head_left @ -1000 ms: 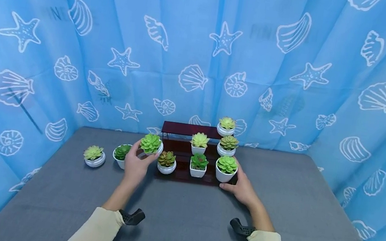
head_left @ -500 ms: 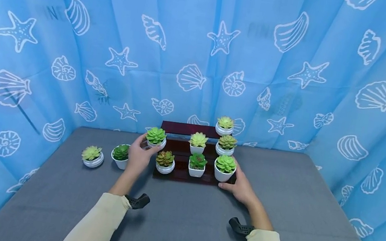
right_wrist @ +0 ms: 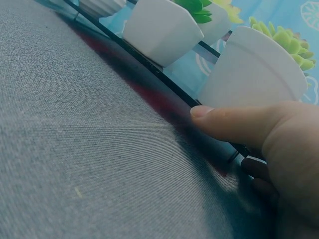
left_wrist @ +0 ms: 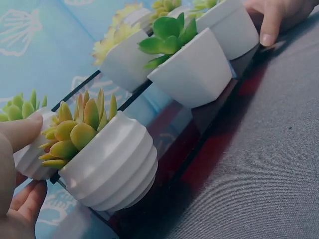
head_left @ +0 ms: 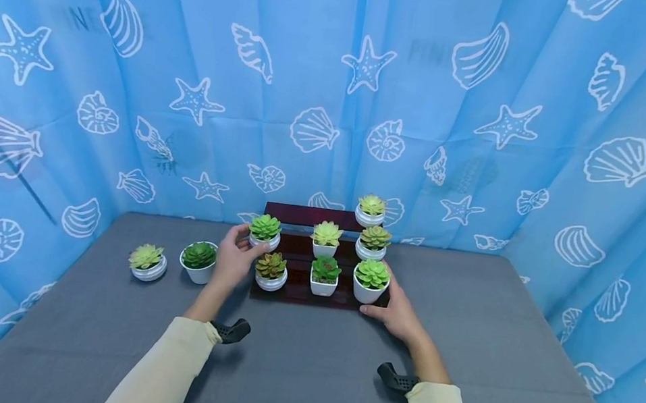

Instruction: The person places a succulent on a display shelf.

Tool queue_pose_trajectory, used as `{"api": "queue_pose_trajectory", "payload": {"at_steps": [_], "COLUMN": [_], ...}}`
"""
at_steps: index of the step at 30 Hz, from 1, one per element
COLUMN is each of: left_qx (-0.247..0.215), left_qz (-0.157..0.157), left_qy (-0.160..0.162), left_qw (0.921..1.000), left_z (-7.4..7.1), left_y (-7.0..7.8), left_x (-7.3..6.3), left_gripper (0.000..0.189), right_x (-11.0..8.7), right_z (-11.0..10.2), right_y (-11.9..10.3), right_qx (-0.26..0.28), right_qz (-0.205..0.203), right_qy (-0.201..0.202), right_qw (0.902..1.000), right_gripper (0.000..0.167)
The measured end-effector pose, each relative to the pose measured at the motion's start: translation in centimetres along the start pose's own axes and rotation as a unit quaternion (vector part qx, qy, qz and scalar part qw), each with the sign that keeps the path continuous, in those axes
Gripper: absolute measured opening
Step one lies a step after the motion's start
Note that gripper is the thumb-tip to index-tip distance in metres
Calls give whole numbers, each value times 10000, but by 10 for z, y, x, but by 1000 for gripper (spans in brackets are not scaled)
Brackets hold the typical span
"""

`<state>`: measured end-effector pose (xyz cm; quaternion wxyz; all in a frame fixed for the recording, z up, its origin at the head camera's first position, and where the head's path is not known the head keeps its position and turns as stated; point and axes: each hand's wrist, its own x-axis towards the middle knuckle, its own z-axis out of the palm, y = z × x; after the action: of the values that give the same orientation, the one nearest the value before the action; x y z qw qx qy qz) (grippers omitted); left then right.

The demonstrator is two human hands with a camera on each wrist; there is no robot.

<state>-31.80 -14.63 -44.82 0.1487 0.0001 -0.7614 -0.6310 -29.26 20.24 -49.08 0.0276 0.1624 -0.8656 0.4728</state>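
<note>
My left hand (head_left: 233, 261) grips a ribbed white pot with a bright green succulent (head_left: 265, 227) at the left end of the middle tier of a dark red, glossy three-tier display shelf (head_left: 291, 295). In the left wrist view, the thumb and fingers lie on either side of that pot. Just in front of it, on the bottom tier, sits a brownish-orange succulent in a ribbed pot (left_wrist: 114, 164). At the shelf's lower right corner, my right hand (head_left: 400, 312) holds the bottom tier, thumb on its front edge, close beside a round white pot with a green succulent (right_wrist: 256, 69).
Two potted succulents stand on the grey table left of the shelf: a pale one (head_left: 148, 263) and a dark green one (head_left: 198, 261). Square pots (head_left: 324, 276) occupy the shelf's middle; ribbed pots (head_left: 371, 210) stand on the right. A blue shell-print curtain (head_left: 323, 58) hangs behind.
My left hand has carried the green succulent's pot rightward onto the left end of the middle tier. The right hand keeps its hold on the shelf corner. The head view has shifted slightly.
</note>
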Motion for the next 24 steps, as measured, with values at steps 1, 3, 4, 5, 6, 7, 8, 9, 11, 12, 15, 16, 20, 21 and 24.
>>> {"api": "queue_pose_trajectory", "payload": {"at_steps": [1,3,4,5,6,7,8,9,11,12,15,16,20,21,24], "left_qx": [30,175,248,354,459,556,613,631,651,653,715,766,960,980,971], "left_qz": [29,80,114,142,162,186,187,186,190,188,273,311,400,389,410], "left_qy": [-11,-7,-7,-5,9,16,18,9,-6,-6,15,36,103,125,330], "left_qw": [10000,9998,9996,9993,9988,9983,9979,9978,9977,9977,9971,9966,9945,9944,9939], "left_z": [0,0,0,0,0,0,0,0,1,1,2,2,2,3,4], "left_y": [0,0,1,1,1,1,2,2,1,2,2,2,6,7,9], "left_x": [0,0,0,0,-1,-1,-2,-2,-3,-3,-3,-3,-4,-4,-5], "left_gripper": [62,57,55,53,51,50,49,48,45,44,39,37,33,32,30], "right_x": [0,0,0,0,0,0,0,0,0,0,0,0,1,1,1], "right_z": [0,0,0,0,0,0,1,1,1,1,1,1,1,1,1], "right_y": [0,0,0,0,0,0,0,0,-1,0,0,0,0,0,1], "right_qx": [17,39,34,26,3,21,14,11,13,15,26,27,62,76,57], "right_qz": [4,-17,-27,-32,-39,0,41,80,151,178,205,188,136,134,149], "right_qy": [8,32,35,40,34,34,26,11,-31,-43,-62,-59,-39,-34,-41], "right_qw": [10000,10000,10000,10000,10000,10000,10000,10000,9999,9998,9998,9998,9999,9999,9999], "right_gripper": [105,105,104,104,104,104,105,105,105,106,106,106,106,106,107]}}
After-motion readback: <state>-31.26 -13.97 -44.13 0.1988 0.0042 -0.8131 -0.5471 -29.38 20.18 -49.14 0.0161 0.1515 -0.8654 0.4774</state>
